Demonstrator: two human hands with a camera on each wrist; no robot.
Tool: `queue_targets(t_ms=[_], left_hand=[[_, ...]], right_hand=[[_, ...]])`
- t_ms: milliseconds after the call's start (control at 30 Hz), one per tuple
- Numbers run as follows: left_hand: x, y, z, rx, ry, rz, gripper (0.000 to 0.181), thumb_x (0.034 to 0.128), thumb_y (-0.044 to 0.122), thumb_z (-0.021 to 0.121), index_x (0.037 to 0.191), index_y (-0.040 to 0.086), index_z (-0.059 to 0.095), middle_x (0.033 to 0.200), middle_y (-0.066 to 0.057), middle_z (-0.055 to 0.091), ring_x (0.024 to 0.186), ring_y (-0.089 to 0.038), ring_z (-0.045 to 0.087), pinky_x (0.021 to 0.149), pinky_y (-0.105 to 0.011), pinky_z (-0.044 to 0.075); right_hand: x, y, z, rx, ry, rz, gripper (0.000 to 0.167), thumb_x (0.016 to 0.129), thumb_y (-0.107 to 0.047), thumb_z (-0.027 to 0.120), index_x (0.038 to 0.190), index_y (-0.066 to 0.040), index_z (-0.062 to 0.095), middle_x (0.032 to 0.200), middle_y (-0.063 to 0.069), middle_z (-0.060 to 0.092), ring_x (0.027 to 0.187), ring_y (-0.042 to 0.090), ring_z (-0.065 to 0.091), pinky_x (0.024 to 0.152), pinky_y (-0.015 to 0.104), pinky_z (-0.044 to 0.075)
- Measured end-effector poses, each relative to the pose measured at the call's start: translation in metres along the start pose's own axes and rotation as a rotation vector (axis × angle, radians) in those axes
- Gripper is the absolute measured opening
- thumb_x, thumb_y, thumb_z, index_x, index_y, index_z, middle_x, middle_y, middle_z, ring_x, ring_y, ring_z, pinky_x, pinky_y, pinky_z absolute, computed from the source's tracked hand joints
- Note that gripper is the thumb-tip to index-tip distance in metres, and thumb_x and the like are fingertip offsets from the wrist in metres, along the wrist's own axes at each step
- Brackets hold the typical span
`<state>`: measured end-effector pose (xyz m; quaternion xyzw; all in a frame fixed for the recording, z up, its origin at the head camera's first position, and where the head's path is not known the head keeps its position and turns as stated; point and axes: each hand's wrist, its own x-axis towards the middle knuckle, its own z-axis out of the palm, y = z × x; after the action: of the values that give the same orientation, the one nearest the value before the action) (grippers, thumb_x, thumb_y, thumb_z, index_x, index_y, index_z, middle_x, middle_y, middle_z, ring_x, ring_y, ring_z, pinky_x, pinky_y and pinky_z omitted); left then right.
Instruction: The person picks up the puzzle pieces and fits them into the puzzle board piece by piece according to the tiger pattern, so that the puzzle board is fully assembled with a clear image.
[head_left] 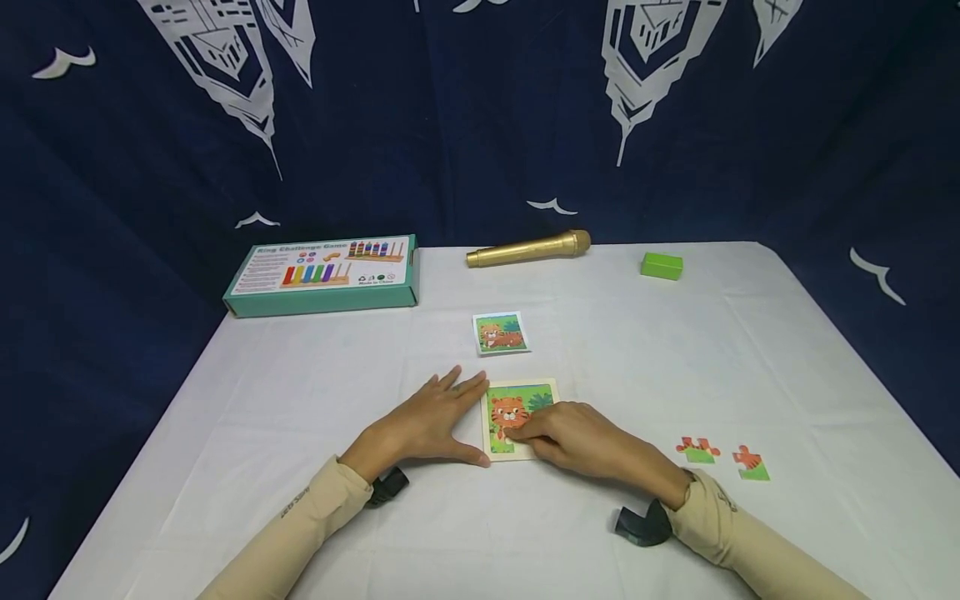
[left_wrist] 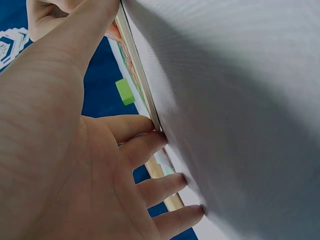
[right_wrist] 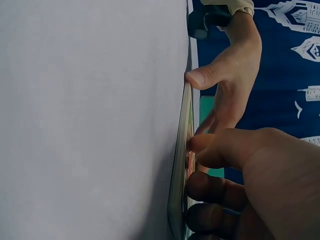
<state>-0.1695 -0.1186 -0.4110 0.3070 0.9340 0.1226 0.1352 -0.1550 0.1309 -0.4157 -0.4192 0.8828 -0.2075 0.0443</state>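
Note:
A square tiger jigsaw puzzle board (head_left: 522, 385) with a pale wooden border lies at the middle of the table. My left hand (head_left: 427, 419) is spread along its left side, with thumb and fingertips touching the border; in the left wrist view its fingers (left_wrist: 145, 147) look straight. Over the lower left of the picture, my right hand (head_left: 588, 442) holds a puzzle piece (head_left: 501, 447) by the fingertips against the board. The fingers (right_wrist: 202, 186) behind are curled. Much of the piece is hidden under the fingertips. Two loose puzzle pieces (head_left: 699, 451) (head_left: 751, 463) lie to the right.
Beyond the board lies a small tiger picture card (head_left: 502, 333). Along the far edge are a green game box (head_left: 322, 277), a gold microphone (head_left: 528, 248) and a bright green block (head_left: 662, 266). A dark blue curtain (head_left: 450, 125) hangs behind the white-covered table (head_left: 300, 375).

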Motion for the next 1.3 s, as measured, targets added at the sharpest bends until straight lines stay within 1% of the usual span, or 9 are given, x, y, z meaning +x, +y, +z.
queue_targets(t_ms=[233,500,633,833,967,1067,1167,1233,1300], left_hand=[[0.0,-0.001,0.001,-0.021,-0.009,-0.009,0.112,0.0681,0.073,0.068,0.153,0.013,0.026,0.159,0.001,0.02,0.147,-0.031,0.009,0.116,-0.052,0.014],[0.001,-0.002,0.002,-0.021,-0.005,0.001,0.111,0.0689,0.073,0.067,0.152,0.013,0.027,0.159,0.0,0.021,0.147,-0.032,0.01,0.116,-0.053,0.014],[0.001,-0.002,0.003,-0.013,-0.001,0.005,0.11,0.0687,0.073,0.068,0.152,0.013,0.027,0.159,0.0,0.021,0.147,-0.032,0.011,0.116,-0.054,0.015],[0.001,-0.001,0.003,-0.013,0.0,0.008,0.111,0.0681,0.072,0.069,0.152,0.012,0.027,0.159,-0.001,0.021,0.147,-0.033,0.01,0.116,-0.054,0.015],[0.002,-0.001,0.002,-0.014,-0.002,0.009,0.112,0.0682,0.072,0.069,0.152,0.012,0.026,0.159,-0.001,0.021,0.147,-0.033,0.009,0.116,-0.054,0.014],[0.002,-0.001,0.002,-0.012,-0.002,0.007,0.112,0.0682,0.072,0.069,0.153,0.012,0.025,0.159,-0.001,0.02,0.147,-0.033,0.009,0.116,-0.053,0.014],[0.002,-0.001,0.001,-0.011,0.001,0.005,0.113,0.0678,0.072,0.069,0.153,0.012,0.026,0.159,-0.001,0.021,0.147,-0.033,0.009,0.116,-0.053,0.014],[0.001,-0.001,0.001,-0.013,0.004,0.005,0.112,0.0679,0.072,0.069,0.152,0.012,0.026,0.159,-0.001,0.021,0.146,-0.033,0.009,0.116,-0.053,0.013],[0.001,-0.001,0.001,-0.017,0.002,0.005,0.112,0.0681,0.071,0.069,0.152,0.011,0.026,0.159,-0.001,0.021,0.146,-0.033,0.009,0.116,-0.053,0.013]], right_hand=[[0.001,0.004,-0.003,0.125,-0.079,0.043,0.032,0.093,-0.013,0.057,0.122,-0.021,0.068,0.116,-0.012,0.067,0.076,0.004,0.054,0.067,0.021,0.043],[-0.003,0.011,-0.009,0.291,-0.093,0.053,0.035,0.095,-0.01,0.056,0.126,-0.023,0.065,0.084,-0.011,0.065,0.059,0.0,0.04,0.054,0.016,0.034],[-0.012,0.017,-0.018,0.371,-0.058,0.042,0.035,0.096,-0.008,0.055,0.127,-0.022,0.065,0.098,-0.009,0.069,0.065,0.001,0.045,0.058,0.018,0.04],[-0.042,0.031,-0.037,0.418,0.029,0.088,0.031,0.095,-0.008,0.058,0.125,-0.013,0.066,0.106,0.003,0.068,0.072,0.005,0.054,0.061,0.022,0.047],[-0.068,0.044,-0.047,0.389,0.092,0.155,0.029,0.095,-0.014,0.06,0.123,-0.009,0.066,0.101,0.003,0.07,0.075,0.006,0.056,0.064,0.024,0.05],[-0.089,0.051,-0.052,0.365,0.132,0.217,0.029,0.095,-0.017,0.061,0.124,-0.012,0.066,0.102,0.0,0.07,0.084,0.006,0.06,0.067,0.025,0.051],[-0.11,0.055,-0.056,0.328,0.173,0.283,0.032,0.093,-0.019,0.063,0.125,-0.016,0.065,0.113,-0.002,0.068,0.1,0.003,0.059,0.075,0.026,0.052],[-0.124,0.058,-0.056,0.314,0.208,0.32,0.034,0.092,-0.02,0.066,0.126,-0.018,0.064,0.121,0.0,0.065,0.106,0.001,0.058,0.076,0.024,0.052],[-0.136,0.062,-0.054,0.279,0.243,0.334,0.037,0.09,-0.02,0.068,0.126,-0.019,0.063,0.126,0.002,0.063,0.114,-0.004,0.052,0.086,0.017,0.047]])
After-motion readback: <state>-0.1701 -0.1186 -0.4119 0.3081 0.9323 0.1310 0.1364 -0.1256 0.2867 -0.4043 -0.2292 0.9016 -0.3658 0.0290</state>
